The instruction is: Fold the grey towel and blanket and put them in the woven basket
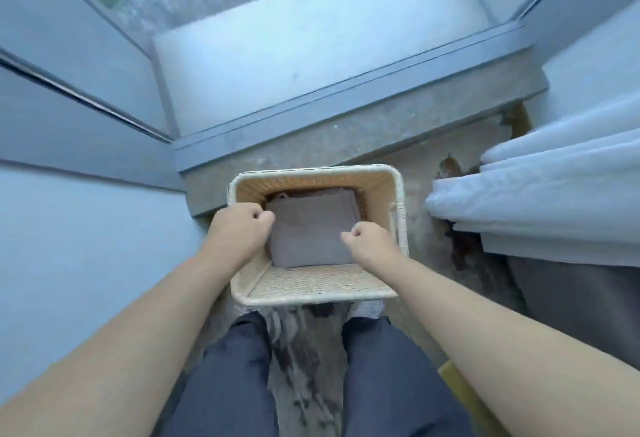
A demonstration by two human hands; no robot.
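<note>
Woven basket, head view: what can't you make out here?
1. Head view: whatever lies under the folded grey cloth in the woven basket; the cloth covers it.
2. Head view: whether the left hand or right hand pinches the cloth; the curled fingers hide their own tips.
3. Head view: the grey shape at the right; white fabric overlaps it and the frame edge cuts it off.

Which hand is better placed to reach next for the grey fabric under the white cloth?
Right, probably. The right hand is at the woven basket's right side, nearer the grey fabric; the left hand would have to cross the body.
</note>
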